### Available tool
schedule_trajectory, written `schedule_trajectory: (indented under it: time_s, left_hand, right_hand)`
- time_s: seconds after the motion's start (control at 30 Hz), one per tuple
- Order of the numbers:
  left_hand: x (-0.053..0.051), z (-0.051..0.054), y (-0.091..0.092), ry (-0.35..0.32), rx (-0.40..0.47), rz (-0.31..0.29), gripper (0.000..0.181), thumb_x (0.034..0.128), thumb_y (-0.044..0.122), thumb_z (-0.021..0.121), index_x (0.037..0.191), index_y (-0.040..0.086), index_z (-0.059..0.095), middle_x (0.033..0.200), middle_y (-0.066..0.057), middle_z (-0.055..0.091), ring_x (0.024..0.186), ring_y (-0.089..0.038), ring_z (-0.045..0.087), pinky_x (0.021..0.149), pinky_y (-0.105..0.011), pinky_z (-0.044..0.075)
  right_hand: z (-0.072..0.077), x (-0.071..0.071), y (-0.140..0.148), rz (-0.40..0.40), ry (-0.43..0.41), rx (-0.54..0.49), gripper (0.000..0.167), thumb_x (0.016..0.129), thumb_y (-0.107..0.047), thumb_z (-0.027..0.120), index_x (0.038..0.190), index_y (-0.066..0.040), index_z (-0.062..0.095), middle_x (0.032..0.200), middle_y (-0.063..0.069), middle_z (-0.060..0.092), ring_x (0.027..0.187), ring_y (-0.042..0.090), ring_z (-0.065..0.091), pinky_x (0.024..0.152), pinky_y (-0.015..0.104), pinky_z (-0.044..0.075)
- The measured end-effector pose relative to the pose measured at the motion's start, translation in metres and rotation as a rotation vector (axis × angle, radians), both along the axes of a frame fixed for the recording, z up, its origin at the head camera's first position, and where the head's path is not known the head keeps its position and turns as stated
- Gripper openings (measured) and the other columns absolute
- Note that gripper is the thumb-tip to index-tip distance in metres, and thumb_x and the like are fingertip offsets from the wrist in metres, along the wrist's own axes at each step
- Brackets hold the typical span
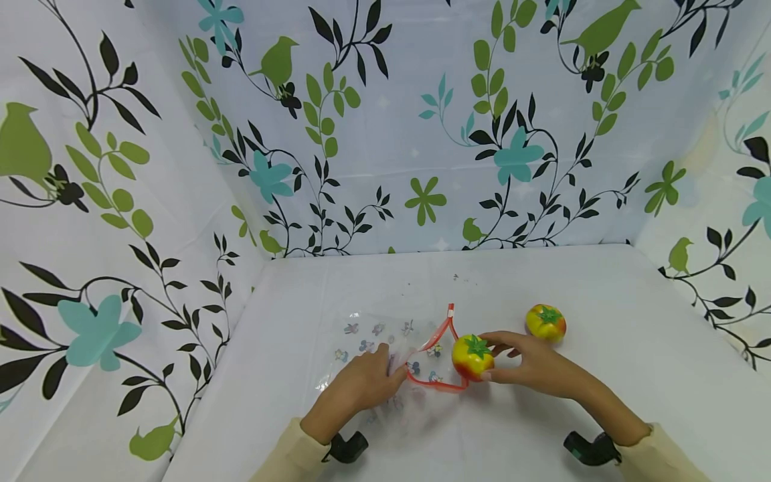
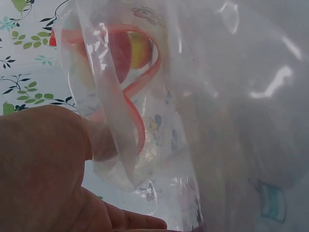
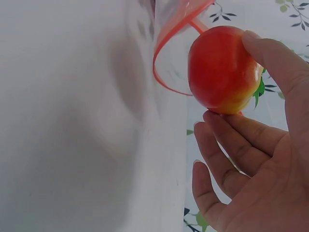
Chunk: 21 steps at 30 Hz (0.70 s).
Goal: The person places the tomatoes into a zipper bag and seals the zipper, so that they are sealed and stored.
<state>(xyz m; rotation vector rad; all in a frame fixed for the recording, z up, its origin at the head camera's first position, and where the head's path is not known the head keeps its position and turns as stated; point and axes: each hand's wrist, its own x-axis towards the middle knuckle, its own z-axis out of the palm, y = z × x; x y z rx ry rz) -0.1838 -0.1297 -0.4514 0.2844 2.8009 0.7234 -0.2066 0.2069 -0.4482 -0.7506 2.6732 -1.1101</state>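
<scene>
On the left, a clear printed plastic bag [image 1: 355,343] spreads over the table [image 1: 608,288], no fruit visible inside; the left hand [image 1: 365,380] pinches its edge, and the red rim [image 1: 438,386] gapes. Right at that opening comes one red-and-yellow fruit [image 1: 472,359], gripped by the right hand [image 1: 533,365] between thumb and fingers. Farther right, a second fruit [image 1: 546,324] sits loose on the table. Early going, I'd judge: bag open, neither fruit bagged yet.

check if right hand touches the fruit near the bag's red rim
Touching: the right wrist view shows the right hand pinching the fruit between thumb and fingertips.
</scene>
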Motion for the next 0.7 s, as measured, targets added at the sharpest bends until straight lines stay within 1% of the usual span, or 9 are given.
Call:
schedule_trajectory:
  time_s: [0.17, 0.27, 0.37, 0.43, 0.53, 0.6, 0.63, 0.7]
  left_hand:
    - [0.000, 0.000, 0.000, 0.002, 0.000, 0.001, 0.050, 0.1000, 0.045, 0.060, 0.121, 0.000, 0.057, 0.078, -0.007, 0.059, 0.062, -0.019, 0.056, 0.052, -0.034, 0.041]
    - [0.000, -0.001, 0.000, 0.005, -0.001, -0.001, 0.052, 0.0999, 0.045, 0.060, 0.124, -0.001, 0.056, 0.079, -0.007, 0.059, 0.062, -0.020, 0.056, 0.052, -0.034, 0.041]
    - [0.001, -0.001, 0.000, 0.005, -0.002, -0.002, 0.053, 0.0998, 0.045, 0.059, 0.126, 0.000, 0.056, 0.081, -0.007, 0.060, 0.062, -0.020, 0.057, 0.052, -0.034, 0.042]
    - [0.001, 0.000, -0.001, 0.000, -0.002, 0.000, 0.054, 0.0998, 0.045, 0.059, 0.129, -0.001, 0.056, 0.084, -0.008, 0.061, 0.063, -0.021, 0.058, 0.053, -0.034, 0.043]
    - [0.001, 0.000, -0.001, -0.008, -0.004, 0.000, 0.061, 0.1002, 0.046, 0.059, 0.137, -0.002, 0.054, 0.091, -0.010, 0.064, 0.066, -0.021, 0.058, 0.055, -0.035, 0.044]
    - [0.001, 0.000, -0.001, -0.014, -0.002, 0.000, 0.062, 0.1007, 0.047, 0.059, 0.138, -0.003, 0.053, 0.092, -0.011, 0.065, 0.067, -0.021, 0.058, 0.056, -0.035, 0.044]
    - [0.001, 0.000, -0.001, -0.015, -0.002, -0.001, 0.063, 0.1010, 0.047, 0.059, 0.139, -0.003, 0.053, 0.092, -0.011, 0.065, 0.067, -0.021, 0.058, 0.056, -0.035, 0.044]
    - [0.001, 0.000, -0.001, -0.014, -0.001, 0.002, 0.064, 0.1015, 0.047, 0.058, 0.140, -0.004, 0.052, 0.092, -0.011, 0.065, 0.068, -0.021, 0.058, 0.056, -0.036, 0.044]
  right_hand:
    - [-0.001, -0.004, -0.010, 0.025, -0.010, 0.018, 0.066, 0.089, -0.044, 0.082, 0.144, -0.013, 0.063, 0.130, 0.001, 0.071, 0.113, 0.019, 0.065, 0.097, 0.045, 0.056]
    - [-0.001, -0.006, -0.016, 0.045, -0.034, 0.026, 0.066, 0.089, -0.042, 0.082, 0.145, -0.013, 0.062, 0.130, 0.002, 0.070, 0.113, 0.019, 0.064, 0.099, 0.052, 0.054]
    - [-0.001, -0.008, -0.021, 0.066, -0.058, 0.030, 0.066, 0.089, -0.040, 0.081, 0.146, -0.012, 0.061, 0.132, 0.003, 0.069, 0.113, 0.019, 0.064, 0.100, 0.054, 0.053]
    - [0.000, -0.008, -0.025, 0.065, -0.061, 0.038, 0.066, 0.089, -0.039, 0.081, 0.146, -0.013, 0.061, 0.132, 0.003, 0.069, 0.113, 0.019, 0.063, 0.099, 0.052, 0.054]
    - [0.003, -0.006, -0.032, 0.047, -0.054, 0.065, 0.068, 0.089, -0.041, 0.082, 0.147, -0.015, 0.059, 0.134, 0.002, 0.067, 0.112, 0.020, 0.061, 0.092, 0.040, 0.058]
    - [0.005, -0.004, -0.036, 0.033, -0.043, 0.084, 0.070, 0.088, -0.042, 0.084, 0.148, -0.016, 0.059, 0.134, 0.001, 0.066, 0.111, 0.020, 0.060, 0.086, 0.033, 0.058]
    - [0.007, -0.003, -0.037, 0.029, -0.035, 0.092, 0.071, 0.087, -0.042, 0.085, 0.147, -0.016, 0.059, 0.134, 0.001, 0.065, 0.111, 0.020, 0.059, 0.085, 0.031, 0.056]
    - [0.009, 0.000, -0.041, 0.028, -0.014, 0.107, 0.071, 0.086, -0.043, 0.086, 0.147, -0.016, 0.060, 0.134, 0.000, 0.065, 0.110, 0.019, 0.058, 0.088, 0.034, 0.053]
